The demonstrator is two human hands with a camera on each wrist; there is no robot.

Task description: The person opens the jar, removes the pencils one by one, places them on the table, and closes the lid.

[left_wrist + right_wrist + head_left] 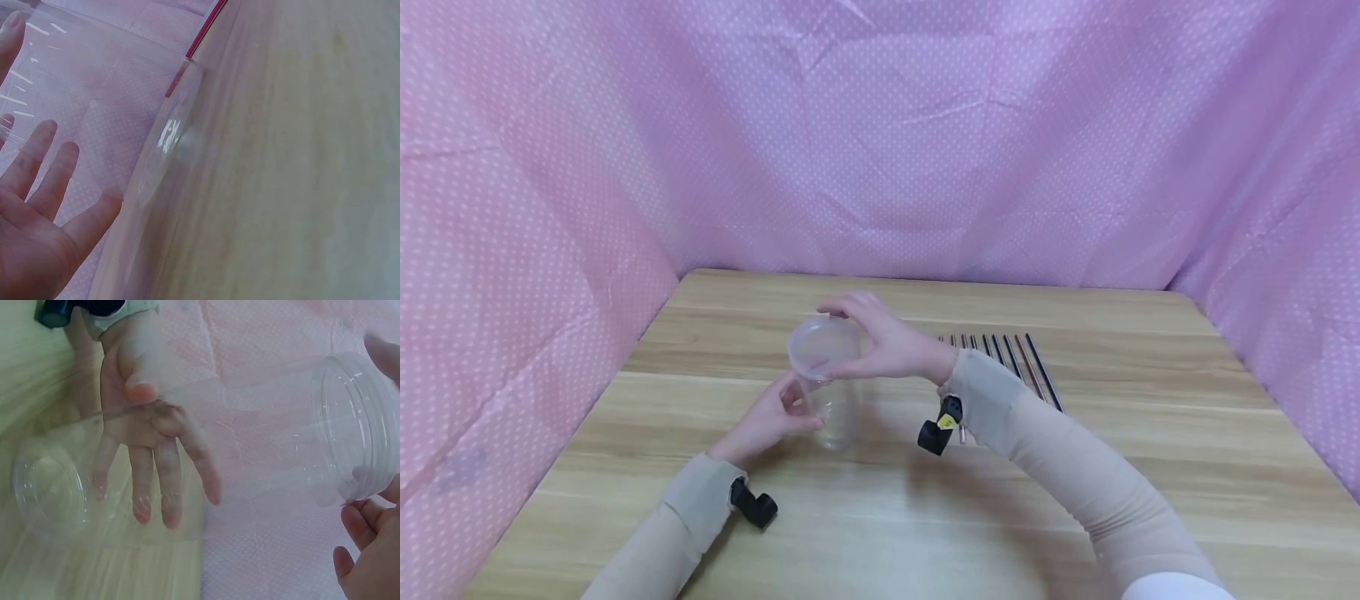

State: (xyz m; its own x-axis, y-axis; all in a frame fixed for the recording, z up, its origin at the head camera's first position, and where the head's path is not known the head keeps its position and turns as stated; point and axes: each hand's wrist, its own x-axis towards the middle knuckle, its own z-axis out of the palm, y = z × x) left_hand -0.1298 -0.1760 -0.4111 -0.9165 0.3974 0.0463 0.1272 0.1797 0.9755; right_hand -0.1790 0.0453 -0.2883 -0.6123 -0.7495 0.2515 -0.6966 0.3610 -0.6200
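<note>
A clear plastic jar (837, 412) with a pale translucent lid (822, 340) is held left of the table's middle, roughly upright. My left hand (766, 423) holds the jar's body low on its left side, thumb in front and fingers behind. Through the clear wall in the right wrist view, the fingers of that left hand (150, 447) look long and spread. From the right, my right hand (891, 340) grips the lid across its top edge, thumb on the near side and fingers on the far side. Whether the jar's base touches the table cannot be told.
Several thin dark rods (1037, 371) lie side by side on the wooden table (865, 533), partly hidden behind my right forearm. Pink dotted cloth (925, 150) hangs around the back and sides. A black wrist camera (936, 433) sits on each sleeve.
</note>
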